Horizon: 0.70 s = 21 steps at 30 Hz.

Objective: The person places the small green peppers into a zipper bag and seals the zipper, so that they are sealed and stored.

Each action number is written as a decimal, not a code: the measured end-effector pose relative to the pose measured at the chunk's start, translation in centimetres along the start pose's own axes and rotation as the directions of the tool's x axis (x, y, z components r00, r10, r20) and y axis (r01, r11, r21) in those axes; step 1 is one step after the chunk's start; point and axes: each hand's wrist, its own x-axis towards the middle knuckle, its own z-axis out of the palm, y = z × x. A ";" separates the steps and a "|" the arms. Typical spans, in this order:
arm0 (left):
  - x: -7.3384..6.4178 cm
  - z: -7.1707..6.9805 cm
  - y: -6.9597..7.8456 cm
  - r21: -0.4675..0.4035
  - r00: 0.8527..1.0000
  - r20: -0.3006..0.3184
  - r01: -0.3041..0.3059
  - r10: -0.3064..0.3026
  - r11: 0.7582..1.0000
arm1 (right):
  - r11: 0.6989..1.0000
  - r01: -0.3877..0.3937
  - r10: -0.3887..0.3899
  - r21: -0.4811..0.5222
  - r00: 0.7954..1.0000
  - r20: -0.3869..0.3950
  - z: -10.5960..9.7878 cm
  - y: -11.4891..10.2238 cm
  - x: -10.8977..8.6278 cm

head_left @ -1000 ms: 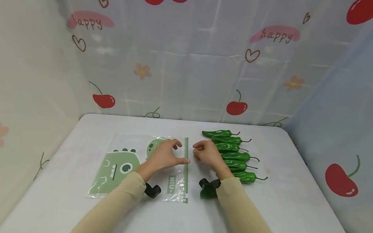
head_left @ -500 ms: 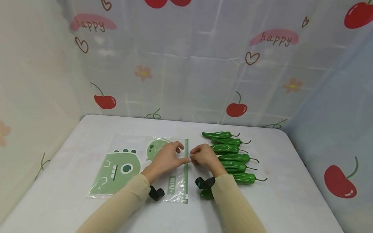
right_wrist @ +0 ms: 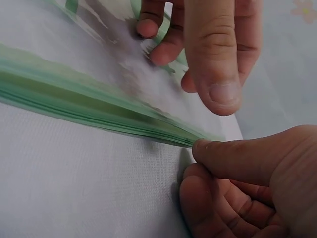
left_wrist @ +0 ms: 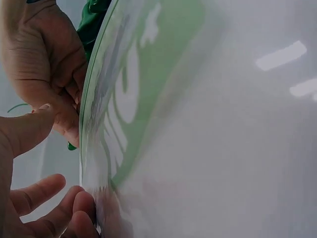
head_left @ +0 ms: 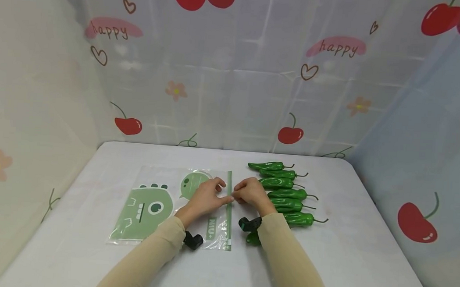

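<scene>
A clear zip bag (head_left: 140,217) with a green cartoon monster lies flat on the table, its green zip strip (head_left: 229,233) at the right. My right hand (head_left: 253,193) pinches the far part of that strip between thumb and curled fingers; the right wrist view shows the thumb (right_wrist: 233,154) on the bag's edge, with a narrow gap between the layers beside it. My left hand (head_left: 206,198) rests its fingertips on the bag just left of the strip, thumb spread apart from the fingers. In the left wrist view the left fingers (left_wrist: 54,215) touch the plastic.
Several shiny green chili peppers (head_left: 288,204) lie in a column right of the bag, stems to the right. Another pepper (head_left: 253,238) is partly hidden under my right wrist. A printed curtain (head_left: 226,73) stands behind the white table (head_left: 365,257).
My right hand has moved slightly left onto the bag's zip strip and now pinches it. The left hand has shifted slightly down and right. Bag and peppers stay in place.
</scene>
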 end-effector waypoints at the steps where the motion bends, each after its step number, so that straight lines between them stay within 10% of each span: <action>1: 0.0 0.0 0.0 0.001 1.000 0.001 0.001 -0.001 1.000 | 1.000 -0.003 0.003 0.002 1.000 -0.001 0.0 0.0 0.0; 21: 0.4 -0.1 0.5 0.082 0.998 0.060 0.005 -0.010 0.997 | 0.997 0.018 -0.020 -0.073 0.999 -0.037 0.1 -0.3 -0.2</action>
